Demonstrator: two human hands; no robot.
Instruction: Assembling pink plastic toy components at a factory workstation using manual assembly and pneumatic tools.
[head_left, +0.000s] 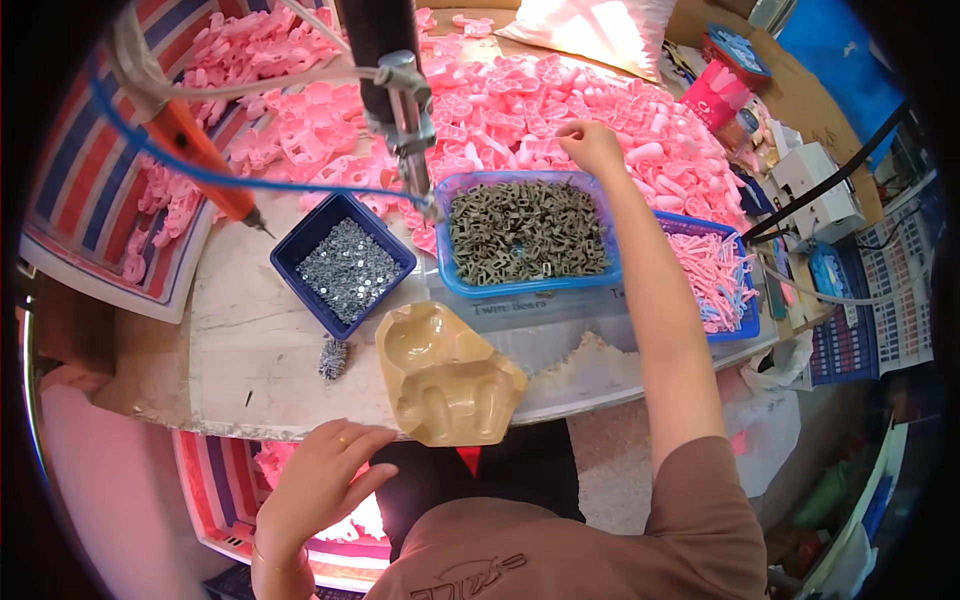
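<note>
My right hand (592,146) reaches across the table to the near part of a heap of pink moulded plastic parts (500,100). Its fingers are bent and drawn together; whatever may be between them is too small to make out. Closer to me, my left hand (325,478) hovers by the table's front edge, fingers stretched out and holding nothing. A ring and a thin bracelet show on it. Between the hands, a tan moulded fixture (450,385) with hollows lies at the table edge, and no part shows in it.
A blue tub (455,262) holds grey-green metal pieces; a dark blue tray (290,270) holds small screws. Another blue basket (745,325) has thin pink and blue pieces. An orange screwdriver (195,150) and a black-and-metal tool (400,100) hang overhead. Striped bags (70,200) stand left.
</note>
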